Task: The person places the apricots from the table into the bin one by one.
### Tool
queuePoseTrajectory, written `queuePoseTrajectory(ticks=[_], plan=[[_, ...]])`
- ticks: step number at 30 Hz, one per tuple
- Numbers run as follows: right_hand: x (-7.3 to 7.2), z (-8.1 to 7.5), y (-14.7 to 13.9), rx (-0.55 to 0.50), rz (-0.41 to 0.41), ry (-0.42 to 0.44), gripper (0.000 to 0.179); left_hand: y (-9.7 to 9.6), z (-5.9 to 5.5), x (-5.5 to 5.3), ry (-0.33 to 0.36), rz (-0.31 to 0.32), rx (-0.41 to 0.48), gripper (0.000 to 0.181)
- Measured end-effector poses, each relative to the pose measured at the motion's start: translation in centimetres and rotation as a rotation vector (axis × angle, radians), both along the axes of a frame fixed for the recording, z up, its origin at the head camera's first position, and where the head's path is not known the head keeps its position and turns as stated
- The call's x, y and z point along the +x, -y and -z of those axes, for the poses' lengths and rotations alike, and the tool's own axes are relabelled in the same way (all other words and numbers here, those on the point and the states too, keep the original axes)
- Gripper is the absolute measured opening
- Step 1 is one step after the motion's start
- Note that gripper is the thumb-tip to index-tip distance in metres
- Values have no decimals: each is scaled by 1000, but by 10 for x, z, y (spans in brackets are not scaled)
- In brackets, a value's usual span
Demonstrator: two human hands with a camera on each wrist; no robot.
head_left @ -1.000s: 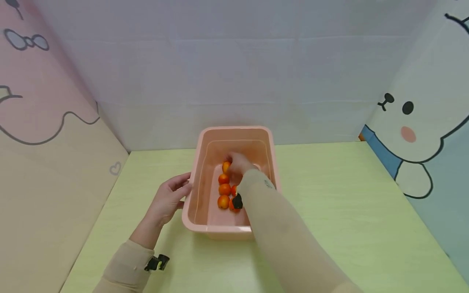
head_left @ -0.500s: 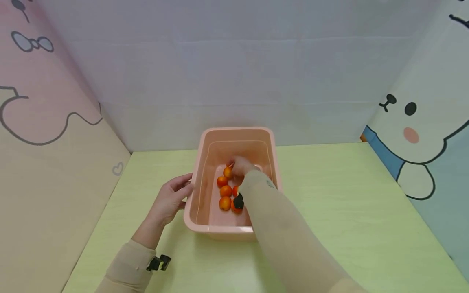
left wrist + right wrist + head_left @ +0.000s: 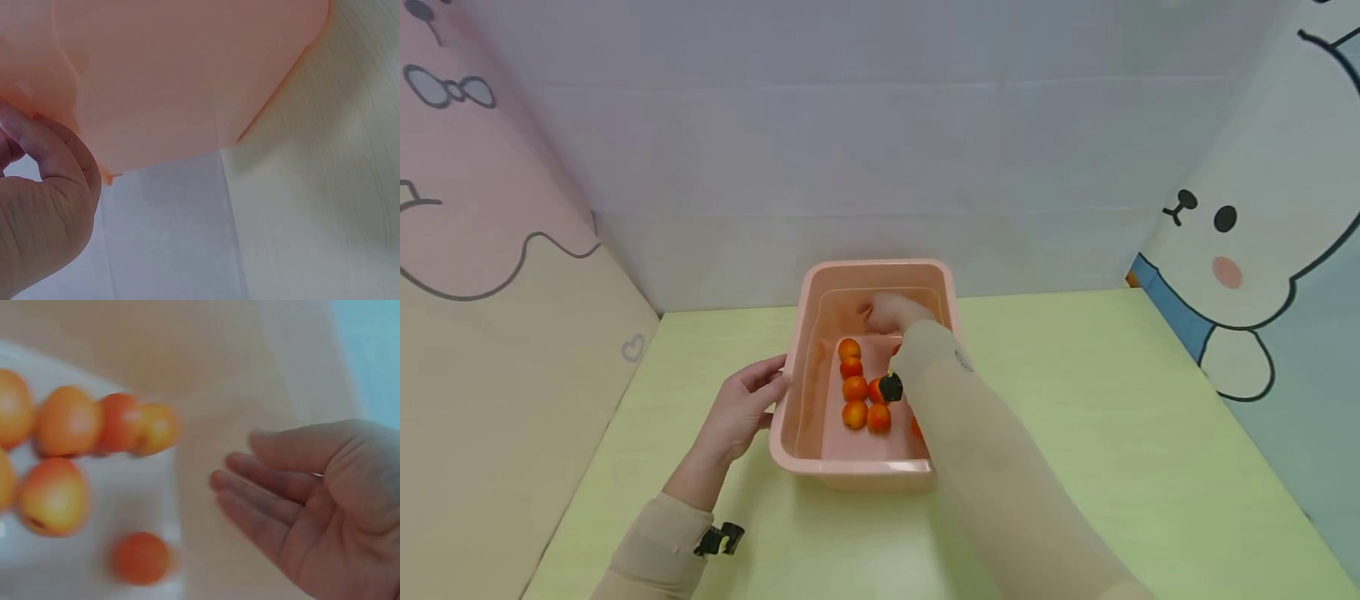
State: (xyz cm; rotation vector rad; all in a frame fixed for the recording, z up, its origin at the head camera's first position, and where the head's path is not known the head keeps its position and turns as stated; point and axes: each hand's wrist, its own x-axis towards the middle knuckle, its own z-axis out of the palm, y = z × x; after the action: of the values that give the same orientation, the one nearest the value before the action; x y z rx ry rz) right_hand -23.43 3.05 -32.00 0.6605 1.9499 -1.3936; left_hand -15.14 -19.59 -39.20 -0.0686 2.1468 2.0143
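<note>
Several small round orange-red fruits point(image 3: 854, 389), some with yellow patches point(image 3: 55, 497), lie in a pink plastic basin point(image 3: 880, 468); their exact kind I cannot tell. In the head view they form a column on the left, with others beside it, partly hidden by the sleeve. My right hand point(image 3: 895, 312) is inside the basin near its far wall. The right wrist view shows that hand point(image 3: 331, 494) holding nothing, fingers extended, apart from the fruits. My left hand point(image 3: 748, 406) touches the basin's left outer side; in the left wrist view its bent fingers point(image 3: 62, 150) rest against the wall.
The basin stands on a pale yellow-green table point(image 3: 1075, 433). A whitish back wall point(image 3: 880, 150) rises behind it. Side panels with cartoon drawings point(image 3: 1225, 275) flank the table. My right forearm point(image 3: 992, 458) crosses the basin's near right corner.
My right hand has let go of a fruit, which lies at the far end of the left column. The hand has moved toward the basin's far wall. The left hand stays at the basin's side.
</note>
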Motion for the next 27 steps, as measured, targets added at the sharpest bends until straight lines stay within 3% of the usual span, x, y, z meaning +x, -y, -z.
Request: queuePoseTrajectory(ticks=[2, 3, 6, 7, 9, 11, 15, 20, 24, 27], plan=[[-14, -1, -1, 51, -182, -54, 41, 2, 0, 0, 0, -3, -10, 49], [-17, -5, -2, 61, -231, -54, 39, 3, -1, 0, -1, -3, -11, 49], [-42, -6, -9, 249, -741, -377, 40, 4, -1, -1, -4, -8, -11, 49], [-48, -6, -13, 308, -857, -508, 42, 4, -1, -1, -5, -6, -8, 50], [-50, -11, -21, 366, -968, -636, 41, 3, -1, 0, -3, -11, -2, 50], [-46, -15, -30, 350, -997, -706, 42, 2, -1, -1, 1, -15, 6, 49], [-24, -28, -51, 276, -1015, -844, 44, 0, -1, 0, 10, -29, 3, 48], [8, -44, -86, 160, -1006, -989, 47, 0, -3, 2, -9, -41, -89, 47], [29, -47, -117, 197, -925, -1066, 48, 3, -4, 7, -58, -48, -145, 44], [40, -37, -142, 274, -846, -1110, 46, 8, -4, 12, -100, -60, -158, 43]])
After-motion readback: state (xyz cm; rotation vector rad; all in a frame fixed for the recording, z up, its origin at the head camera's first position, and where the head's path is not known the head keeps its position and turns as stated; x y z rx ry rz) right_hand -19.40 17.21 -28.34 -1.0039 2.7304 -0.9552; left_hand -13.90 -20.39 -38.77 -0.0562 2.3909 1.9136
